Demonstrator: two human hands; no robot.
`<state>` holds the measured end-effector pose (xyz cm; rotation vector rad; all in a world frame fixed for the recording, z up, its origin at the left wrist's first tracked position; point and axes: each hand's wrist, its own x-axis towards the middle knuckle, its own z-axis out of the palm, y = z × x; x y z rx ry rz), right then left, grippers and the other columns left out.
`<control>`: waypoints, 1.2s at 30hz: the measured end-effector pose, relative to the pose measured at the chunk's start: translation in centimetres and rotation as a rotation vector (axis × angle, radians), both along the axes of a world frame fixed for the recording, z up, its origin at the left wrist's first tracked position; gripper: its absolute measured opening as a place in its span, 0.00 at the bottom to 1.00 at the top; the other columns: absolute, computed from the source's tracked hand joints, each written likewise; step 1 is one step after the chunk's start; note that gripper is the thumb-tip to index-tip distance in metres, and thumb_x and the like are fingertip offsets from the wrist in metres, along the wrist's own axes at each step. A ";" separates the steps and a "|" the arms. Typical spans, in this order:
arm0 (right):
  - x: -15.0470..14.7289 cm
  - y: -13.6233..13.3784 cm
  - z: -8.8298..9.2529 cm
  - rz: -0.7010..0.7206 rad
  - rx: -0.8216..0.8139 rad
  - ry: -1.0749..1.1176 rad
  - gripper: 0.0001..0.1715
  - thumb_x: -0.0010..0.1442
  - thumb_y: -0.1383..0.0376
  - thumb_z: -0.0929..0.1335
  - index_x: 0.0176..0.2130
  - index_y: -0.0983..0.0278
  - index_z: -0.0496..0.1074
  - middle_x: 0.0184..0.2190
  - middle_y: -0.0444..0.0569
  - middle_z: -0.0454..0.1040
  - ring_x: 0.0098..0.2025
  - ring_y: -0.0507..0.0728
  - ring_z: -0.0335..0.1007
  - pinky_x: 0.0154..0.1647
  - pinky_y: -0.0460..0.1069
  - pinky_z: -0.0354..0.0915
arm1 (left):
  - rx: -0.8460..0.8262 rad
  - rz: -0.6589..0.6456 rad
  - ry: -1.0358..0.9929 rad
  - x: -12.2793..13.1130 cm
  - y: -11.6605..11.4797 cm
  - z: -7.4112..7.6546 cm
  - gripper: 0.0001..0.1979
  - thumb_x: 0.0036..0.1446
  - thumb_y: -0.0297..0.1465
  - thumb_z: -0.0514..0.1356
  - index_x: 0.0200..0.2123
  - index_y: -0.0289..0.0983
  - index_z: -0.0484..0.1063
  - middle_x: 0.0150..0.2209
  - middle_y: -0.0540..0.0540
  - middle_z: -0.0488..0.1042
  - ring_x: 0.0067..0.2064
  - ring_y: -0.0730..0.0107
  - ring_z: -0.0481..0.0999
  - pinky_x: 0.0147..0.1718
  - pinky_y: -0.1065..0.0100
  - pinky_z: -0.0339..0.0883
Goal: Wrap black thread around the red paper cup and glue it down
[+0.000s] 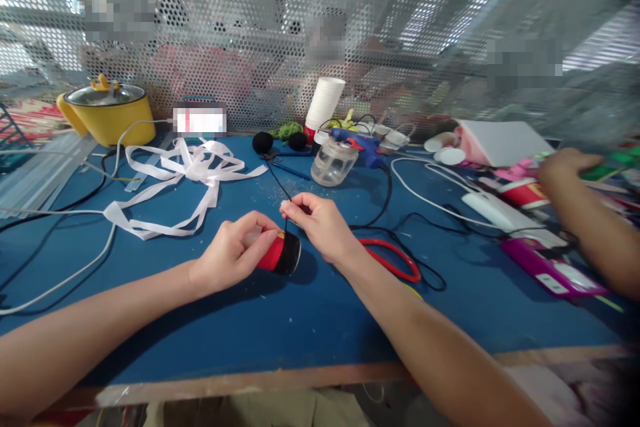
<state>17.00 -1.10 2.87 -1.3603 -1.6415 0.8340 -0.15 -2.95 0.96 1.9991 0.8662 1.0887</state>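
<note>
My left hand [233, 255] is curled around a small red cup [273, 257] lying on its side, with a black band [290, 253] wound around its rim end. My right hand [320, 221] pinches a thin black strand [278, 185] right above the cup. The strand runs away across the blue tabletop [310, 320] toward two black pompoms [263, 142] at the back. Both hands are closed and hover just above the table.
A tangle of white ribbon [185, 170] lies left of centre, with a yellow pot [107, 113] behind it. A glass jar [334, 161], blue glue gun [363, 145], stacked white cups [324, 105], cables and a red ring [395, 260] sit nearby. Another person's arm [585, 213] reaches in at the right over a magenta case [547, 270].
</note>
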 end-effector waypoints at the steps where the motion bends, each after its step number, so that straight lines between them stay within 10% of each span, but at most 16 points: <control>1: 0.0 0.0 0.0 0.002 -0.003 -0.009 0.15 0.54 0.56 0.66 0.24 0.64 0.68 0.23 0.44 0.71 0.26 0.52 0.64 0.31 0.48 0.60 | 0.001 -0.001 -0.001 0.0 0.0 0.0 0.09 0.59 0.32 0.52 0.36 0.34 0.68 0.31 0.44 0.77 0.28 0.74 0.73 0.27 0.74 0.66; 36: -0.4 -0.1 -0.4 0.101 -0.351 0.080 0.17 0.48 0.54 0.68 0.22 0.64 0.65 0.18 0.39 0.62 0.21 0.48 0.53 0.23 0.45 0.51 | 0.096 0.030 -0.062 -0.4 -0.1 -0.2 0.07 0.58 0.29 0.53 0.38 0.35 0.69 0.31 0.47 0.77 0.29 0.73 0.73 0.28 0.74 0.66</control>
